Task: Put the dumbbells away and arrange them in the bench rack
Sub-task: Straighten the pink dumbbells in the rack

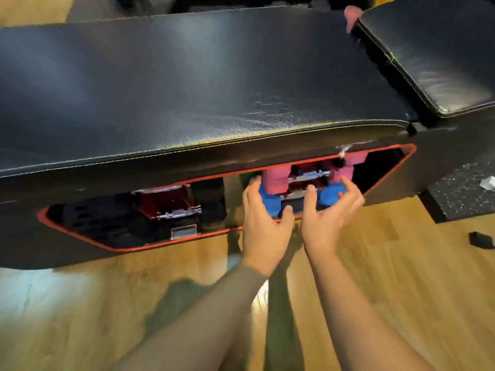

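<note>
Blue dumbbell (294, 195): in the bench rack (388, 174), centre-right of frame, below the pink dumbbell (276, 179); long axis runs left-right. Left hand (263, 218) and right hand (328, 210) sit at opposite heads, fingers spread, clasping nothing, equally near.

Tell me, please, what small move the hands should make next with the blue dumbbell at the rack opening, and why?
Probably ease the blue dumbbell a little deeper into the bench rack. The left hand and right hand flank its ends with fingers spread, and it seems to sit right at the red-edged lip, below the pink dumbbell.
</note>
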